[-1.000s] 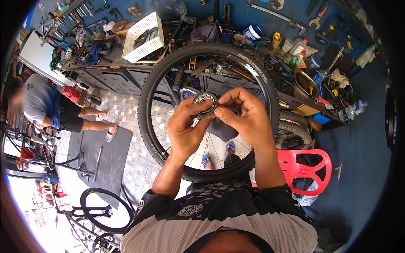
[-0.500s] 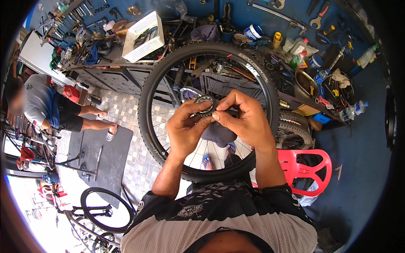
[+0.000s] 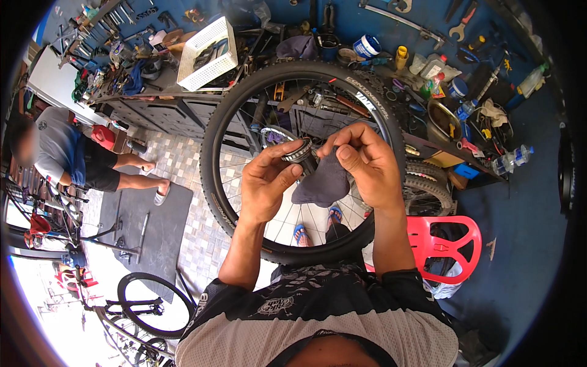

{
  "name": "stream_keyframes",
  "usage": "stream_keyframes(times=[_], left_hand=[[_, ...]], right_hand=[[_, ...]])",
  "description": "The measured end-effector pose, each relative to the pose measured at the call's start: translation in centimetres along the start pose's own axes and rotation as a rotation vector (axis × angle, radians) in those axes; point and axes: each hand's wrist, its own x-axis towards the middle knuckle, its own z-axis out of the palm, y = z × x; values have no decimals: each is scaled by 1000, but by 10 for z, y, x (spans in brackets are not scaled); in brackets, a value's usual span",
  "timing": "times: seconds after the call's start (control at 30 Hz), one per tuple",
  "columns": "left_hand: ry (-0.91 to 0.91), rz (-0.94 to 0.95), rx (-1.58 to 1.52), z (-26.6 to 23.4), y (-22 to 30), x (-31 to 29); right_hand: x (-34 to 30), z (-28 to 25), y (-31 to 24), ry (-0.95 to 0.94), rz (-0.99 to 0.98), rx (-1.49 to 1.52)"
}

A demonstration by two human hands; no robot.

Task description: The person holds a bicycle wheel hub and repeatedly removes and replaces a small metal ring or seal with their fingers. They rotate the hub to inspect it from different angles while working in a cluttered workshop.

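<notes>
My left hand (image 3: pixel 264 186) pinches a round metal ring (image 3: pixel 297 151) with a dark, ridged rim between its fingers, tilted above the wheel. A dark grey cloth (image 3: pixel 323 185) hangs from the bent fingers of my right hand (image 3: pixel 373 168), just right of the ring and apart from it. Below both hands a bicycle wheel (image 3: pixel 211 153) with a black tyre stands in front of me, its spokes partly hidden by the hands and the cloth.
Behind the wheel runs a cluttered workbench (image 3: pixel 165 104) with a white basket (image 3: pixel 208 53), tools and bottles. A red plastic chair (image 3: pixel 449 248) stands at the right, near more tyres (image 3: pixel 425 189). At the left, another person (image 3: pixel 79 150) stands by a dark floor mat (image 3: pixel 147 226) and bicycles.
My right hand has moved away from the ring toward the right, and the cloth now hangs more in view. The ring has tilted, showing its side rim.
</notes>
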Motion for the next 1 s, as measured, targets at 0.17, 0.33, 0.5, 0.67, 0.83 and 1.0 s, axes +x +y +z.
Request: stream_keyframes(times=[0.17,0.33,0.5,0.67,0.83,1.0], left_hand=[[14,42,54,1,0,-3],[49,122,131,9,6,-5],[11,192,163,12,8,-3],[1,187,129,17,8,-4],[-3,210,179,17,9,-5],[51,230,208,13,5,-8]], right_hand=[[-2,4,-6,5,-22,51],[-7,10,-14,40,9,-415],[-13,6,-19,-19,104,-309],[-12,25,-19,115,-76,-465],[-10,25,-12,92,-308,-701],[-11,30,-14,38,-342,-736]])
